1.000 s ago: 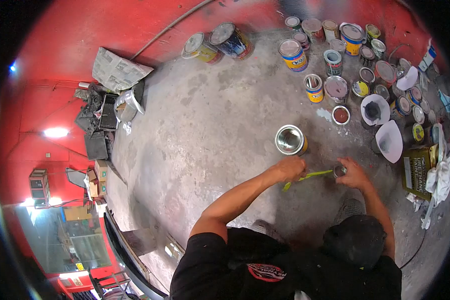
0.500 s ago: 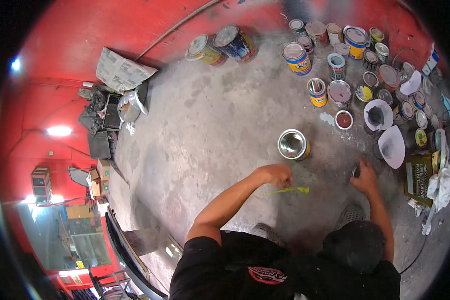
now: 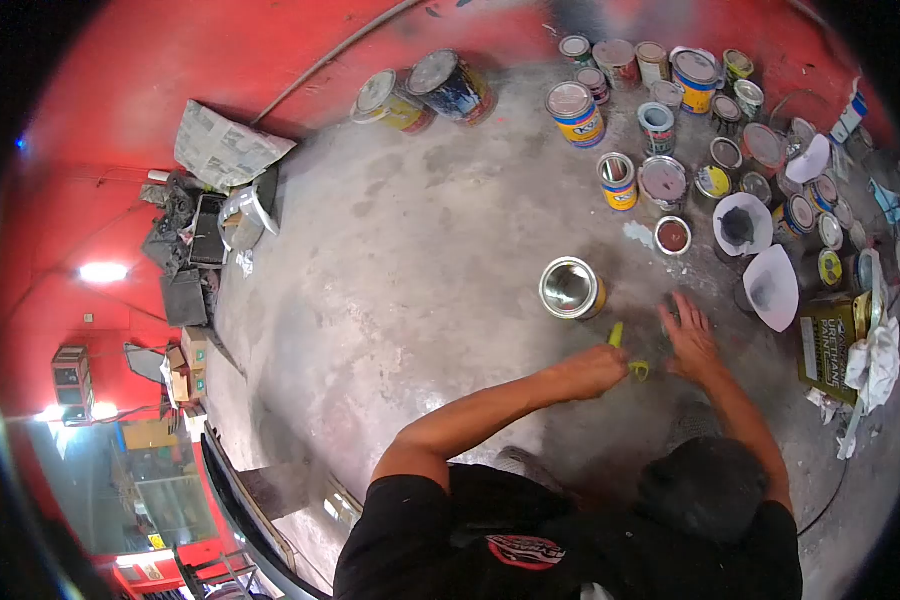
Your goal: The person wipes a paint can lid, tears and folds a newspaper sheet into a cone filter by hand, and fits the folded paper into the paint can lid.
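Strip (image 3: 616, 334) — yellow-green, tape by the look of it, though I can't be sure — pokes out of my left hand (image 3: 598, 373) in two places: one piece points up past the knuckles, and a curled bit (image 3: 639, 370) sits between that hand and my right. All of it is low over the floor (image 3: 420, 280), on my side of the can (image 3: 572, 288) with the shiny inside.

To handle it well, I judge, I should grip near an end and leave the middle alone, since a thin strip like this folds easily and may cling to itself. The curl would sit best clear of the concrete, where dust could spoil it. A slow, even movement of the two hands should suit it better than a jerk.

My left fingers are clenched round the strip in a fist, with its ends left free. My right hand (image 3: 690, 342) is spread, its fingers (image 3: 697, 318) long and parted, reaching forward just beside the curl; I see no clear hold there, and I can't tell whether the dark patch at their edge is a thing or shadow. Both hands are apart from the can, and the red-brown pot (image 3: 673, 236) is farther forward.
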The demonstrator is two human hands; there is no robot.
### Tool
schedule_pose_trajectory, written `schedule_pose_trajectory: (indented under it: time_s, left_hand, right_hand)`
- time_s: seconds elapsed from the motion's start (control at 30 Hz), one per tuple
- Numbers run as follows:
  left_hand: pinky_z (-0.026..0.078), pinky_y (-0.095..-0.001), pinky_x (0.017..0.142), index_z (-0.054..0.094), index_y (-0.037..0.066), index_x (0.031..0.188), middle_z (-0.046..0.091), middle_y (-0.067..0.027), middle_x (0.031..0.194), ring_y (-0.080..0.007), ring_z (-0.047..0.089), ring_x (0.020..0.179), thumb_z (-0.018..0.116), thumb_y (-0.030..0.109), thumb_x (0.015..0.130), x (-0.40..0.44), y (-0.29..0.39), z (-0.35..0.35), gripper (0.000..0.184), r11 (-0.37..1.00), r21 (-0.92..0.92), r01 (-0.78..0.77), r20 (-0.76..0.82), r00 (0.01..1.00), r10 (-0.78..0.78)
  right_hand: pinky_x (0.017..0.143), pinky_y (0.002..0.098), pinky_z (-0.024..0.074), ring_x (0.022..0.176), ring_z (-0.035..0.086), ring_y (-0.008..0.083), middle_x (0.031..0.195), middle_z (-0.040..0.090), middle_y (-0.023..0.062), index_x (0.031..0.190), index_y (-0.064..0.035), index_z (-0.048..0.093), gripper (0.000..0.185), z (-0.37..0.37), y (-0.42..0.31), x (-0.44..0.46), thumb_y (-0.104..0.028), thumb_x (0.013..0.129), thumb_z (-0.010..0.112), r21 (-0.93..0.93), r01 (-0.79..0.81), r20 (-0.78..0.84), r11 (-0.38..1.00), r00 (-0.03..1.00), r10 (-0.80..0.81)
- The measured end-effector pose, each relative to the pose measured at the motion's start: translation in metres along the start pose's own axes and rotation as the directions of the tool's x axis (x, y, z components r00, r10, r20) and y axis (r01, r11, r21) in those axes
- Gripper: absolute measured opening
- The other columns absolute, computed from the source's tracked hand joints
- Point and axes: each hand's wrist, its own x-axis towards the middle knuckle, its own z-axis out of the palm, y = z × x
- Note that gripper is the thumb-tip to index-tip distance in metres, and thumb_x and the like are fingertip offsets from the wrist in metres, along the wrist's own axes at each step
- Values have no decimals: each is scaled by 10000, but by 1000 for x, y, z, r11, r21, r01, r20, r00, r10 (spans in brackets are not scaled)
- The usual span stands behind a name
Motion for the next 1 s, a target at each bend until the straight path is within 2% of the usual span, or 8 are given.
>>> schedule_pose_trajectory:
  time_s: [0.07,0.2,0.37,0.4,0.47,0.77,0.9,1.0]
  left_hand:
    - [472,-462,776,611,-18,823,605,-205,940,-355,591,954,557,-5,727,3,1,-4,110,929,-210,303,266,932,-244]
    - [471,-462,768,620,1,816,603,-199,952,-369,587,932,594,45,756,6,-2,-20,78,918,-263,298,310,927,-212]
    - [477,-460,753,619,34,1043,622,-209,934,-385,597,843,640,167,796,12,0,-16,281,990,-137,-30,-76,997,19]
    - [479,-458,753,618,39,1065,627,-205,928,-384,598,830,648,187,798,15,5,-18,307,990,-112,-82,-191,980,60]
    - [485,-454,748,658,39,1022,643,-191,904,-366,602,798,663,217,781,21,15,-22,299,958,-193,210,226,960,-165]
    - [487,-428,719,643,48,787,642,-147,851,-337,615,807,659,269,818,37,36,-45,223,995,-67,76,327,944,-50]
    - [476,-431,784,645,34,885,632,-161,944,-347,599,898,635,283,846,37,46,-37,253,986,-157,58,-2,998,-59]
    - [452,-443,863,597,14,1065,603,-186,1063,-364,560,1017,597,274,878,41,67,-50,320,892,-445,84,171,985,-8]
  right_hand:
    - [1082,465,276,1327,285,379,1481,206,176,1399,-96,341,842,2,2,-2,-85,655,734,97,-106,-49,990,993,111]
    - [1027,452,357,1245,415,375,1383,396,210,1312,-60,462,647,13,26,-21,-170,723,706,229,-326,-204,917,905,373]
    - [784,411,505,832,629,375,911,656,201,1053,-15,629,340,24,36,-66,-226,787,664,520,-308,-135,797,891,433]
    - [784,411,505,832,629,375,911,656,201,1053,-15,629,340,20,33,-76,-226,787,664,512,-324,-144,795,881,452]
    - [759,406,497,840,635,346,932,654,204,999,-27,655,270,13,19,-89,-210,802,651,454,-366,90,812,926,367]
    - [678,401,478,707,639,314,718,648,171,834,-4,680,277,2,-11,-101,-275,844,622,678,-469,226,567,866,445]
    - [671,394,475,655,625,300,666,636,172,823,-10,689,370,12,8,-93,-358,876,576,443,-228,-54,867,959,280]
    - [665,399,468,685,630,227,671,643,126,909,35,659,399,-8,5,-98,-357,864,596,594,-571,270,566,805,528]
